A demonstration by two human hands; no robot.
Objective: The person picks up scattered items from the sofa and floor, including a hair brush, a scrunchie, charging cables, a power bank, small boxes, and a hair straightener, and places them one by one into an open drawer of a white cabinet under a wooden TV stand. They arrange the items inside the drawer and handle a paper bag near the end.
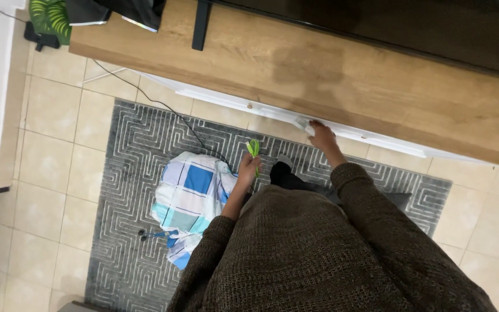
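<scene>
Dark screen on wooden cabinet

In my left hand I hold a small green dustpan, tilted upright above the rug. My right hand presses a pale brush against the cabinet's white front edge.

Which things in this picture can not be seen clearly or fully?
Head view:
- Brush: mostly under the right hand.
- Green item: too small to identify; left hand covers its lower part.
- Checked bag: contents hidden; sleeve covers one side.
- Screen: cut off by top edge.
</scene>
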